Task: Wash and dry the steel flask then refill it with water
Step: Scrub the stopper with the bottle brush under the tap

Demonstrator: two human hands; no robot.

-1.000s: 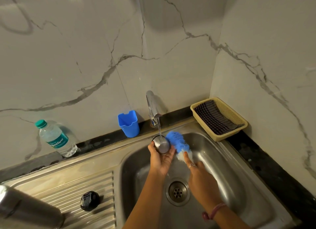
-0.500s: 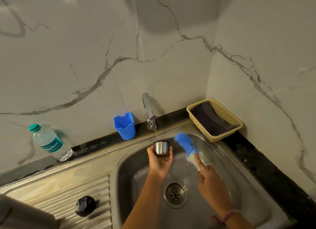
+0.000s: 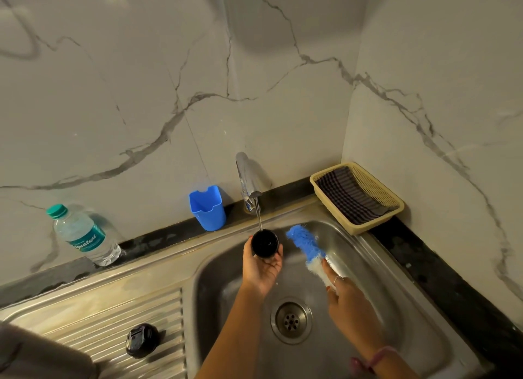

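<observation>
Both hands grasping: left hand (image 3: pixel 261 265) holds cup (image 3: pixel 265 242) under tap (image 3: pixel 249 180), now mouth-up; right hand (image 3: pixel 346 296) has drawn brush (image 3: pixel 305 242) aside.

blue-and-white brush (image 3: pixel 307 247) | blue cup (image 3: pixel 208 208) | cream basket (image 3: pixel 376 223) | dark striped cloth (image 3: pixel 349 196) | white grey-veined marble wall (image 3: pixel 169 95) | teal-capped bottle (image 3: pixel 85 235)

On my far left I see a plastic water bottle (image 3: pixel 85 237) by the wall; a blue cup (image 3: pixel 209 208) stands mid-counter — far right, a beige basket (image 3: pixel 376 200) holding a striped cloth (image 3: pixel 346 194).
</observation>
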